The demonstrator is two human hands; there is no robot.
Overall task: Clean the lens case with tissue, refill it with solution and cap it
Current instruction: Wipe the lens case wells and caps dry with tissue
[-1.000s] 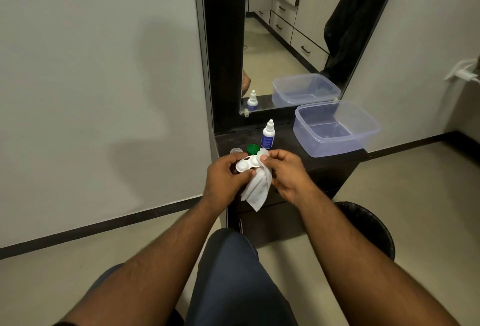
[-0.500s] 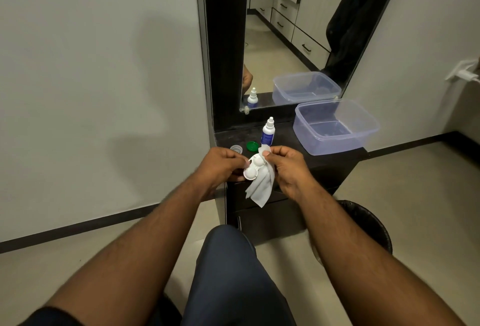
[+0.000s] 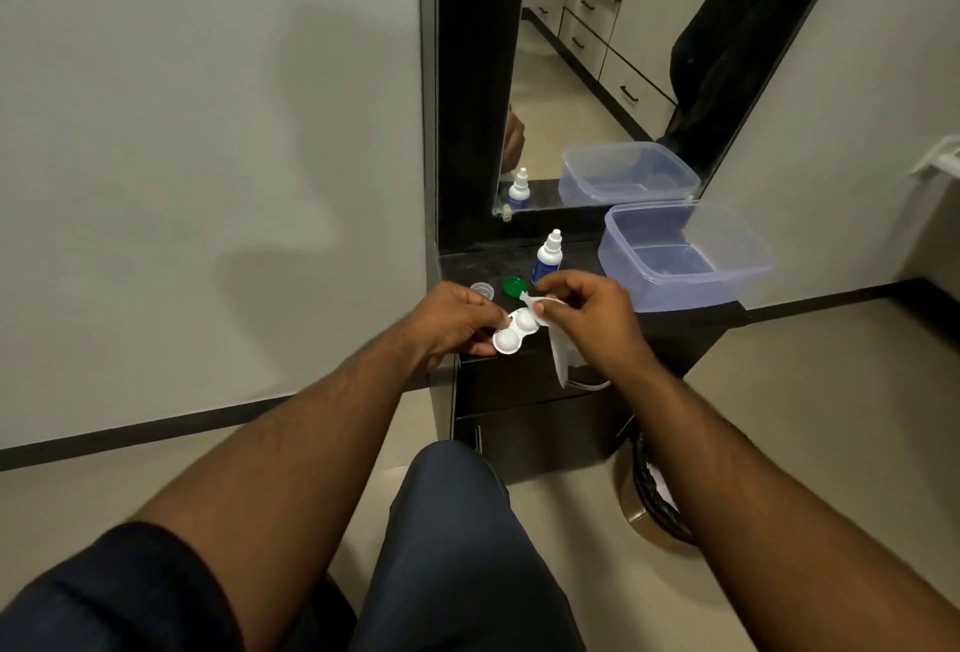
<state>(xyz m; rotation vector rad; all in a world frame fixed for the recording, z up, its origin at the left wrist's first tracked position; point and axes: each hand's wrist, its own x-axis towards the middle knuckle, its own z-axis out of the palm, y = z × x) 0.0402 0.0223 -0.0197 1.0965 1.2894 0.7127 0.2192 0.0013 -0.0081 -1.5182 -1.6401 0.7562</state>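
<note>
Over the dark dresser top (image 3: 675, 324), your left hand (image 3: 452, 321) pinches the lens case (image 3: 515, 332) at its far-left edge, long axis diagonal, while your right hand (image 3: 587, 313), just right, pinches the tissue (image 3: 558, 347) touching the far well.

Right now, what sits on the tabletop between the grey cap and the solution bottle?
Head view: only the green cap lies between the grey cap and the solution bottle; all three stand apart on the dark tabletop.

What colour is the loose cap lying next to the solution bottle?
Green; the cap shows clearly in the head view, left of the solution bottle.
</note>
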